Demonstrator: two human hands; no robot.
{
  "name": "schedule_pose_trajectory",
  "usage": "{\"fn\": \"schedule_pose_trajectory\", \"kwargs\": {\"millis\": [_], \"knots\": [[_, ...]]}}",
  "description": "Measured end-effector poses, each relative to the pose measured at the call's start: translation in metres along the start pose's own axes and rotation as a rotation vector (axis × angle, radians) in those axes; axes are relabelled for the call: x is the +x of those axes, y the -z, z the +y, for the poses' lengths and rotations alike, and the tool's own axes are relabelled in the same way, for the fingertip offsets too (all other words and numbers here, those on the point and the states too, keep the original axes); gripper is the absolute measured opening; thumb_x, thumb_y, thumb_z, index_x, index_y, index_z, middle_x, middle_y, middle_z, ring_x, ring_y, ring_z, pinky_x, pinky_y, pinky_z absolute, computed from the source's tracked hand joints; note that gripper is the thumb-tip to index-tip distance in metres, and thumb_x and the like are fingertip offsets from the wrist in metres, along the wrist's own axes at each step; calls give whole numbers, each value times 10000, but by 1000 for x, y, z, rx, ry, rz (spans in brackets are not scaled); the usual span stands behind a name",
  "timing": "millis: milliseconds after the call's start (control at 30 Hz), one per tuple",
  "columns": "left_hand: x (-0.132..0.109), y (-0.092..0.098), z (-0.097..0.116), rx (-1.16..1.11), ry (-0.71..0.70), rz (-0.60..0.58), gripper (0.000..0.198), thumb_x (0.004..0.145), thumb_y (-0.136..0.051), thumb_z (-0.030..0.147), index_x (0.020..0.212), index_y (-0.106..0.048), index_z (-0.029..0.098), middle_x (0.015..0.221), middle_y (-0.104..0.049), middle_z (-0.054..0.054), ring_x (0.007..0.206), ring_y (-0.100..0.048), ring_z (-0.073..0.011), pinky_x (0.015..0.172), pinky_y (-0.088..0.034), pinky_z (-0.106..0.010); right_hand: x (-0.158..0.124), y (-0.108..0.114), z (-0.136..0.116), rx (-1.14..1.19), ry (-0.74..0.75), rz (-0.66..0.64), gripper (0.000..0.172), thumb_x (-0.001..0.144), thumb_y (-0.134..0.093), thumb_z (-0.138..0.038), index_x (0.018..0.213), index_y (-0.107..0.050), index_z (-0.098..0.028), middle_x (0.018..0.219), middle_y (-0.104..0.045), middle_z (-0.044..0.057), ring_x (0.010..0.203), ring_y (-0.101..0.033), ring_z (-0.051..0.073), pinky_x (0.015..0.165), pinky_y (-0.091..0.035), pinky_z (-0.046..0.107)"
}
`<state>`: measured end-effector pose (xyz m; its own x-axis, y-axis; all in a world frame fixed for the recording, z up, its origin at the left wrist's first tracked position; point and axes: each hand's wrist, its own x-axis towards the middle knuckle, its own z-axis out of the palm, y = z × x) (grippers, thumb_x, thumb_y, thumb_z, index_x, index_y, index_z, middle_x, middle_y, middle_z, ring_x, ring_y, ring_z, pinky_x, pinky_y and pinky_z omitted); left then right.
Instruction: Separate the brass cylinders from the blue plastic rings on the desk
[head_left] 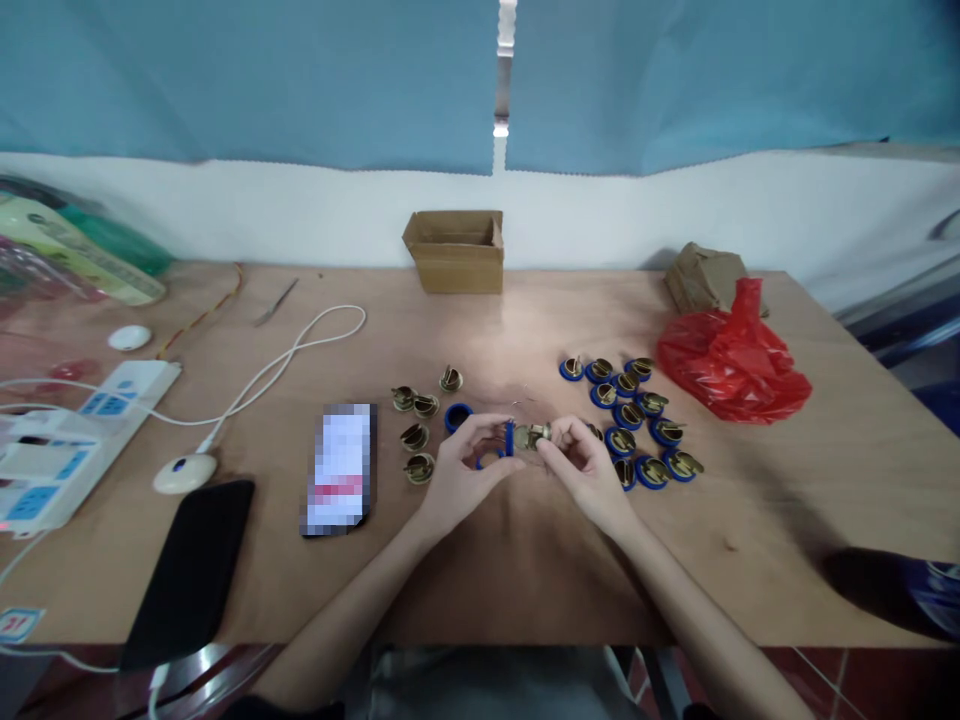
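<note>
My left hand (469, 470) pinches a blue ring (510, 438) on edge between thumb and fingers. Close beside it, my right hand (587, 470) grips a round brass-coloured metal piece (534, 436) with a raised clip, its flat side facing the ring. Two more blue rings lie at my left hand, one of them (458, 417) just behind it. Several loose brass-coloured pieces (414, 436) rest on the table to the left. On the right, several brass pieces seated in blue rings (628, 414) lie in rough rows, a few partly hidden by my right hand.
A cardboard box (459, 265) stands open at the back. A red plastic bag (735, 360) and a brown paper package (705, 277) sit at the right. At left are a lit phone (341, 470), a black phone (191, 570), white cable (289, 355) and a power strip (82, 440).
</note>
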<state>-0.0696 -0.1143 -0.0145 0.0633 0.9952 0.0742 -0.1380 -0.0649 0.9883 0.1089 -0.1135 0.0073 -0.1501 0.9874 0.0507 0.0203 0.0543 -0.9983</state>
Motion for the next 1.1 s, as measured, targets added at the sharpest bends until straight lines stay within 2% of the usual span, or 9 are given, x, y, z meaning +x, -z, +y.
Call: {"fn": "schedule_pose_trajectory", "kwargs": {"millis": [100,167,300,400,567,733,1100], "knots": [[5,6,0,128,-72,57,398,747,-798,214,1128,-684,230,1002,-735,-38,911,-701,-183,800,-584,-304,2,0,-1,-42,6,132,333,896,-691,-429,758,-464,-228,705,-415,-48,608,-383,120,574,-327,270],[7,12,2,315,-154,129,364,791,-765,227,1145,-682,236,998,-717,-33,874,-678,-173,789,-568,-309,3,0,-1,-65,8,185,342,881,-706,-422,745,-459,-229,704,-426,-48,607,-389,119,578,-334,269],[12,24,8,750,-321,304,325,862,-723,280,1178,-662,231,1069,-674,-67,936,-634,-210,889,-532,-383,2,-1,-2,-92,40,207,334,874,-706,-391,733,-449,-232,703,-429,-43,626,-398,126,596,-354,269],[15,31,6,943,-344,372,315,880,-695,288,1184,-646,221,1104,-648,-101,1038,-609,-265,953,-499,-436,2,-1,-1,-113,52,201,326,876,-695,-383,733,-442,-235,711,-435,-37,639,-406,133,606,-362,275],[16,31,0,1094,-292,347,284,849,-676,235,1129,-650,200,1099,-652,-122,1047,-601,-309,966,-454,-472,1,-1,1,-124,68,183,293,892,-673,-342,745,-444,-233,713,-439,-41,642,-416,131,613,-362,275],[13,27,2,1171,-236,326,258,842,-665,234,1096,-655,186,1080,-678,-130,1047,-599,-336,938,-431,-472,1,-1,3,-185,95,170,289,900,-665,-335,749,-439,-235,695,-426,-51,630,-421,129,611,-357,274],[12,31,-3,1239,-237,311,248,833,-671,236,1078,-656,196,1058,-713,-128,1043,-599,-361,927,-411,-492,0,0,10,-285,125,148,329,881,-713,-392,772,-440,-243,677,-444,-60,601,-438,125,600,-365,276]]}}
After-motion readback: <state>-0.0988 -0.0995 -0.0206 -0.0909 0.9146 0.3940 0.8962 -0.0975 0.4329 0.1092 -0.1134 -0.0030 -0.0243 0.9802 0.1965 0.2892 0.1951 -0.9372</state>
